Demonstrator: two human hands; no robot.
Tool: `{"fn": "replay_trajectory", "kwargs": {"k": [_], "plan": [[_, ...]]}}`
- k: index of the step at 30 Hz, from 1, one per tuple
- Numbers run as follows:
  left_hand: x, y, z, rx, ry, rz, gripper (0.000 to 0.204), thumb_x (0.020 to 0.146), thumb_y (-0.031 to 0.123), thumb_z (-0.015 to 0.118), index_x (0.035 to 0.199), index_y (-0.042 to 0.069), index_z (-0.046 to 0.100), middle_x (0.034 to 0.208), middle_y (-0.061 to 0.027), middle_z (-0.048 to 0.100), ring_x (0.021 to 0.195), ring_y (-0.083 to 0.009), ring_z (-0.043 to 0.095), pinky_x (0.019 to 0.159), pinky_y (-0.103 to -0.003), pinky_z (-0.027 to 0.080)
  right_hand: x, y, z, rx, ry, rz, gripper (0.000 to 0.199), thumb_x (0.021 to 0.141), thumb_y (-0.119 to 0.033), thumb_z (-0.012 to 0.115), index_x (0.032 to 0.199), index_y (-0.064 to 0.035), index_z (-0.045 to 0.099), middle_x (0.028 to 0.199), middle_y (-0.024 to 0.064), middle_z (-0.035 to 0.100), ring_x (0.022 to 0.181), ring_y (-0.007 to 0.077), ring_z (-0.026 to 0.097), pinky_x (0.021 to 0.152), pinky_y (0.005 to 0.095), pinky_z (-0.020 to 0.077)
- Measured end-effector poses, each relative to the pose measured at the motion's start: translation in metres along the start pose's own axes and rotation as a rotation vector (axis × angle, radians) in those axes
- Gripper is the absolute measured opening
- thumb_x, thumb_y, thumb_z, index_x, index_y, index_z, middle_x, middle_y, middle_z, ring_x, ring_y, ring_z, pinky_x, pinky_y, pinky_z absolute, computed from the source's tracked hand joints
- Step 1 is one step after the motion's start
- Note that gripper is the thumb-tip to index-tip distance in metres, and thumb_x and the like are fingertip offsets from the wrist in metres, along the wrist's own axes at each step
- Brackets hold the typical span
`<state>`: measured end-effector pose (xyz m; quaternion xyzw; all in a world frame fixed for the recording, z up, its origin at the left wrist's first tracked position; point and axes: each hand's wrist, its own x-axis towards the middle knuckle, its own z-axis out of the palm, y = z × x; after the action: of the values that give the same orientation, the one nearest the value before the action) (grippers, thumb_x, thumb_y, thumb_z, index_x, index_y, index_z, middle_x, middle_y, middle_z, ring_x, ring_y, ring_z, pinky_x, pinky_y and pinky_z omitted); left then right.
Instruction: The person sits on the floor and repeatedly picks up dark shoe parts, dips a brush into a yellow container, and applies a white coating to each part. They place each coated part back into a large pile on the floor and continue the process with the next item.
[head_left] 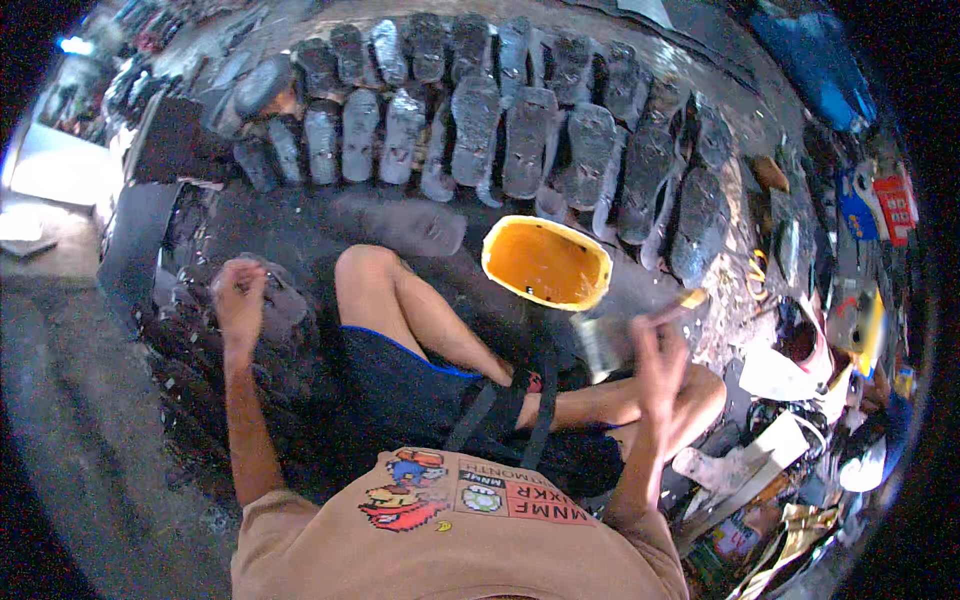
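Observation:
I sit cross-legged on the ground. My right hand (658, 352) grips a wide paintbrush (612, 338); its bristle end points down to the left, and its wooden handle tip shows near the yellow glue container (546, 262). That container is open and holds orange liquid. My left hand (238, 292) reaches out to the left and grasps a dark sandal sole (280, 302) on top of a heap of dark soles.
Several grey and black sandal soles (478, 125) lie in two rows across the ground ahead. A single sole (402, 224) rests near my knee. Scraps, packages and a white container (790, 365) crowd the right side. A dark board (135, 240) lies at the left.

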<state>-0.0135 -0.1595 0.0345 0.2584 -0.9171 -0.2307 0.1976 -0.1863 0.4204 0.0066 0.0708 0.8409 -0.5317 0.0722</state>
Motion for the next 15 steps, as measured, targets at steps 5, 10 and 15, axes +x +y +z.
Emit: {"fn": "replay_trajectory", "kwargs": {"k": [5,10,15], "plan": [[0.024,0.033,0.043,0.007,-0.191,0.105,0.049,0.084,0.0,0.074,0.13,0.006,0.061,0.128,-0.0131,0.065,0.12,-0.0284,0.063,0.103,-0.04,0.05,0.032,0.026,-0.039,0.782,0.296,0.168,0.032,0.102,-0.031,0.067,0.118,-0.0033,0.069,0.101,0.0078,0.069,0.08,0.0167,0.064,0.072,0.0302,0.0558],[0.086,0.077,0.12,0.039,-0.197,0.518,0.078,0.079,-0.003,0.073,0.151,0.008,0.045,0.151,-0.0177,0.047,0.137,-0.0395,0.047,0.119,-0.047,0.038,0.05,-0.011,-0.05,1.306,0.091,0.396,0.031,0.102,-0.028,0.069,0.114,0.0006,0.067,0.088,0.008,0.065,0.068,0.0124,0.06,0.054,0.0237,0.0549],[0.163,0.12,0.177,0.093,-0.288,0.783,0.073,0.073,-0.003,0.07,0.141,0.011,0.051,0.141,-0.015,0.055,0.131,-0.0386,0.052,0.112,-0.047,0.045,0.05,-0.058,-0.027,1.176,0.264,0.37,0.024,0.105,-0.024,0.064,0.116,-0.0024,0.067,0.089,0.0082,0.066,0.068,0.0118,0.058,0.054,0.0239,0.0549]]}}
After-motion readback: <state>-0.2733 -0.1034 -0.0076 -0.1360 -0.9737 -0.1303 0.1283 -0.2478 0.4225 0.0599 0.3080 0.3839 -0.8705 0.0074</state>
